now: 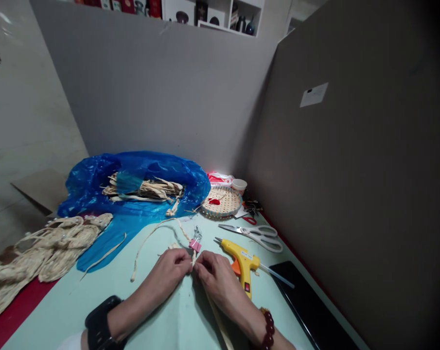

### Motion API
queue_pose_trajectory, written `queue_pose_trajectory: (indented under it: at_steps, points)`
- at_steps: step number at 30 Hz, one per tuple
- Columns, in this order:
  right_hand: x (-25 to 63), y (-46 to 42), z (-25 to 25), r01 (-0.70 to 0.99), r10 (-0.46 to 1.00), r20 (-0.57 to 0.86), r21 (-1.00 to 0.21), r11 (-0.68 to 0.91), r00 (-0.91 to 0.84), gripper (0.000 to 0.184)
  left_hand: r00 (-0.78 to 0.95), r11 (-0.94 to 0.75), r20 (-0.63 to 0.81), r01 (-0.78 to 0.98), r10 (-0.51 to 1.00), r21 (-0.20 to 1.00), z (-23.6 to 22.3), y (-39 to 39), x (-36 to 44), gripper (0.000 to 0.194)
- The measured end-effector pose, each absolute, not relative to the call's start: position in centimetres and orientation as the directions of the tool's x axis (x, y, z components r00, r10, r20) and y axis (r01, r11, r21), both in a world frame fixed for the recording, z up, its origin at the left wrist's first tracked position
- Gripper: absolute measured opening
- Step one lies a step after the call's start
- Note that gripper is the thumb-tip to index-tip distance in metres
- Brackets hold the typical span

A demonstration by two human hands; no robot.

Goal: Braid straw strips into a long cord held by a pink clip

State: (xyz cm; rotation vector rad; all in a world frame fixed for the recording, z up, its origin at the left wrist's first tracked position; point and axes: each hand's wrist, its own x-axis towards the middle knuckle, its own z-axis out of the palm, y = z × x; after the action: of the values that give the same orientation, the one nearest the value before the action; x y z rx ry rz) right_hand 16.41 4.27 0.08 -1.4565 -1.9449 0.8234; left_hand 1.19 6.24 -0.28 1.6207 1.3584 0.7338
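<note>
My left hand (174, 265) and my right hand (217, 278) meet at the middle of the table, fingertips pinched on a pale braided plant-fibre cord (194, 256). Just above the fingers a pink binder clip (195, 245) grips the cord. From the clip, the cord's tail (157, 224) curves away to the left and lies loose on the mat. A long flat strand (220, 323) runs from beneath my right hand to the bottom edge. My fingers hide the spot where the strands meet.
To the right lie a yellow glue gun (246, 262), scissors (258, 236) and a black flat device (314, 306). Behind stand a woven basket (221, 206) and a blue plastic bag (92, 180) holding dried strips (150, 190). Woven sandals (59, 248) lie left; grey partitions (176, 92) enclose the table.
</note>
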Motion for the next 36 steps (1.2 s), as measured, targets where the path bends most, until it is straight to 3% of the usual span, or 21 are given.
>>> queue_pose_trajectory:
  at_steps: [12, 19, 27, 31, 36]
  points:
    - [17.1, 3.7, 1.1, 0.724, 0.974, 0.074, -0.658, 0.209, -0.214, 0.026, 0.234, 0.024, -0.126, 0.394, 0.964, 0.919, -0.9, 6.8, 1.3, 0.02]
    - [15.9, 1.5, 0.7, 0.869, 0.917, 0.254, -0.318, 0.378, -0.306, 0.017, 0.208, 0.062, -0.142, 0.351, 0.968, 0.934, -0.7, 6.5, 1.5, 0.025]
    - [14.9, 0.5, -1.0, 0.753, 0.66, 0.413, 0.108, 0.649, -0.628, 0.022, 0.289, 0.276, -0.356, 0.283, 0.889, 0.919, 0.0, 5.9, 0.8, 0.026]
    - [14.7, 0.6, -1.7, 0.718, 0.642, 0.421, 0.032, 0.696, -0.641, 0.014, 0.275, 0.289, -0.361, 0.271, 0.891, 0.918, -0.2, 6.0, 0.5, 0.024]
    - [15.5, 1.3, 0.3, 0.732, 0.862, 0.372, -0.469, 0.494, -0.343, 0.021, 0.327, 0.321, -0.361, 0.172, 0.873, 0.931, -0.1, 6.0, 0.4, 0.019]
